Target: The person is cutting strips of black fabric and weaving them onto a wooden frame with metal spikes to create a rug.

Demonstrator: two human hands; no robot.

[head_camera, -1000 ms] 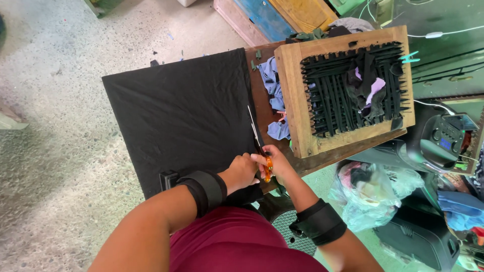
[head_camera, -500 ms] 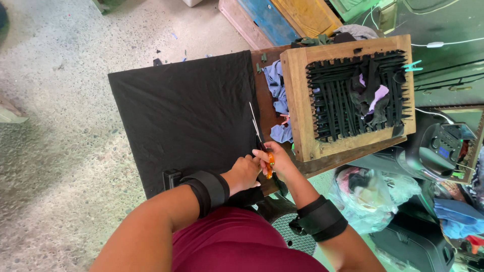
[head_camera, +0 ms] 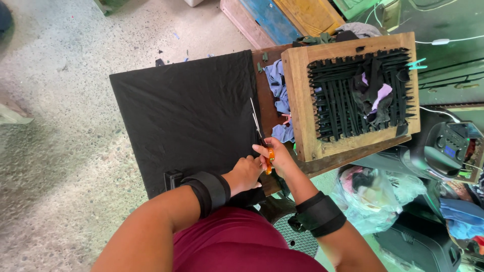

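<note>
Right hand [head_camera: 279, 158] gripped on orange-handled scissors [head_camera: 261, 136], blades open, pointing to 12 o'clock along right edge of black cloth [head_camera: 186, 116]. Left hand [head_camera: 245, 173] just at 8 o'clock of right, pressed flat on cloth, hands nearly touching. Wooden frame loom [head_camera: 353, 93] at 2 o'clock, blue scraps [head_camera: 278, 85] between cloth and loom

Right hand [head_camera: 279, 160] gripping orange-handled scissors [head_camera: 260, 135] with blades open along the edge of a big black cloth [head_camera: 186, 113], left hand [head_camera: 245, 174] pressing the cloth just beside, wooden frame [head_camera: 302, 95] with black strips nearby on the table.
</note>
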